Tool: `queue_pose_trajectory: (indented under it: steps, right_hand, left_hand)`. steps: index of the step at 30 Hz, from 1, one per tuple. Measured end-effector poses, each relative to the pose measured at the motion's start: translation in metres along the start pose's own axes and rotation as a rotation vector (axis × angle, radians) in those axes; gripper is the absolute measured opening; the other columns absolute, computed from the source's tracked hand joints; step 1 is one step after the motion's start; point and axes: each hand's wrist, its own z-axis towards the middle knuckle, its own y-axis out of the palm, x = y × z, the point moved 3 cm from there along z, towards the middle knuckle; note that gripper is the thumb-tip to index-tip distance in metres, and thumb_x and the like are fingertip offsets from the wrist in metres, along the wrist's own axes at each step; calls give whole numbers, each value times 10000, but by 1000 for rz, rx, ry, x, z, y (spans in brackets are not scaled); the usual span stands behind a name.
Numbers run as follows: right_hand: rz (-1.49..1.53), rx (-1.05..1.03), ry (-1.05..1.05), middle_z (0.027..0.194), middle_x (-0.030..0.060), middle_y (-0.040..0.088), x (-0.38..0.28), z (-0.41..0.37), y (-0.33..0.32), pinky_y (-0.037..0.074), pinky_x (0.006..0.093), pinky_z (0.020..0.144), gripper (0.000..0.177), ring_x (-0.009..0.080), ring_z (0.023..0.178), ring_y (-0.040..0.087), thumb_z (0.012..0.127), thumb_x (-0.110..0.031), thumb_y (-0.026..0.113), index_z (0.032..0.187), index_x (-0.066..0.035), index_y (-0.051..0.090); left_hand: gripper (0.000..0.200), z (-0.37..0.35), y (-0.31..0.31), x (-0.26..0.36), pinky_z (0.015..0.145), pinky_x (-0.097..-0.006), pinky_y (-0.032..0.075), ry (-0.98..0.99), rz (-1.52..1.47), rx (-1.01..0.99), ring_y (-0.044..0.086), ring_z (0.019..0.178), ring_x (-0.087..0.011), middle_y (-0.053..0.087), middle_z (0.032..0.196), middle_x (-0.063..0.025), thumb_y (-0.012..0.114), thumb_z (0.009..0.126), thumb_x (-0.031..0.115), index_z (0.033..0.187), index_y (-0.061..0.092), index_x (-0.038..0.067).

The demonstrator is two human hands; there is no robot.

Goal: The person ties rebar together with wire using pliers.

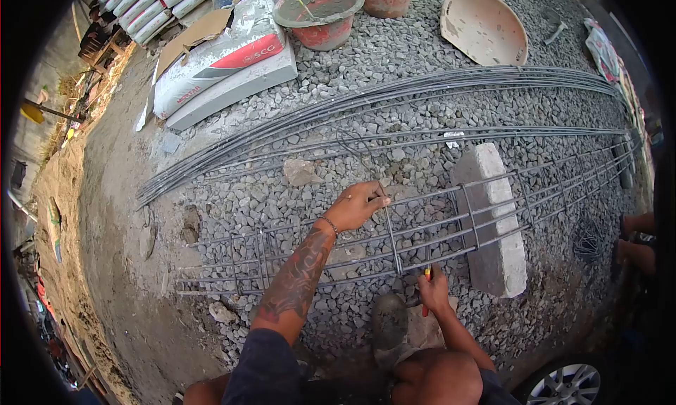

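A long rebar cage [473, 218] of thin steel bars and rectangular stirrups lies across the gravel in front of me. At its far top bar, beside one stirrup, my left hand [357, 205] is closed in a pinch. A thin loop of tie wire [358, 150] sticks up from those fingers. My right hand [434, 292] is wrapped round the red and yellow handles of pliers [426, 282], low at the near side of the cage. The jaws of the tool are hard to make out against the bars.
A concrete block [496, 229] props the cage on the right. Behind lie a bundle of loose rebar [317, 113], a mortar bag [225, 60], a bucket [320, 28] and a scoop-like basin [486, 25]. Another person's feet [627, 243] and a car wheel [565, 384] are at right.
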Motion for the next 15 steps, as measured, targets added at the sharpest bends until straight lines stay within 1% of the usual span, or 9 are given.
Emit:
queue_pose_trajectory:
  steps: [1, 2, 3, 5, 9, 11, 12, 14, 15]
  right_hand:
    - [32, -91, 80, 663, 149, 530, 3, -3, -7, 450, 378, 537, 196, 278, 596, 570, 726, -105, 580, 803, 32, 464]
    - [161, -161, 305, 665, 124, 537, -1, -11, -17, 450, 347, 494, 206, 200, 617, 579, 740, -129, 563, 813, 43, 477]
    - [156, -160, 301, 665, 124, 537, 4, -15, -22, 450, 347, 494, 206, 200, 617, 579, 740, -129, 563, 813, 43, 477]
    - [180, -181, 403, 672, 118, 560, 25, -36, -32, 447, 306, 469, 252, 180, 648, 600, 732, -153, 591, 851, 56, 518]
    - [108, -128, 379, 686, 124, 577, 14, -73, -64, 469, 316, 513, 283, 184, 665, 611, 729, -187, 611, 884, 46, 568]
    - [-262, -283, 394, 725, 119, 608, 18, -85, -83, 478, 328, 564, 298, 178, 660, 606, 721, -208, 641, 884, 36, 595]
    - [-274, -278, 389, 725, 119, 608, 2, -84, -97, 478, 328, 564, 298, 178, 660, 606, 721, -208, 641, 884, 36, 595]
    - [-237, -532, 454, 740, 111, 625, -44, -84, -125, 477, 328, 613, 244, 177, 663, 602, 733, -188, 650, 856, 18, 605]
    - [-255, -529, 458, 740, 111, 625, -63, -82, -137, 477, 328, 613, 244, 177, 663, 602, 733, -188, 650, 856, 18, 605]
  left_hand:
    - [286, -2, 3, -1, 734, -380, 476, 0, -8, -8, 601, 803, -225, 615, 826, -127, 592, 883, 275, 876, 598, -11]
    - [280, -1, 3, -1, 731, -383, 474, 16, 3, 16, 602, 807, -233, 615, 826, -124, 591, 883, 273, 879, 599, -7]
    - [273, -1, 2, 1, 728, -386, 472, 29, 14, 46, 603, 810, -240, 615, 826, -122, 591, 883, 270, 881, 600, -3]
    - [271, -3, 2, 1, 737, -400, 468, -23, 44, 47, 602, 817, -251, 616, 826, -116, 590, 881, 275, 878, 603, 5]
    - [293, -7, 6, 5, 751, -408, 467, -42, 59, 92, 604, 834, -259, 617, 837, -121, 592, 876, 299, 872, 605, 6]
    - [300, -7, 5, 4, 750, -403, 468, -51, 80, 119, 604, 833, -256, 617, 838, -122, 593, 875, 307, 873, 607, 7]
    - [301, -6, 5, 0, 747, -399, 467, -34, 13, 97, 602, 835, -256, 615, 836, -126, 592, 877, 309, 884, 611, 9]
    - [303, -6, 3, -4, 745, -394, 465, -9, -69, 79, 600, 837, -255, 613, 833, -130, 590, 878, 312, 894, 615, 11]
    - [309, -7, 1, -6, 723, -396, 468, -4, -79, 63, 604, 804, -257, 608, 826, -136, 574, 890, 317, 902, 618, 12]
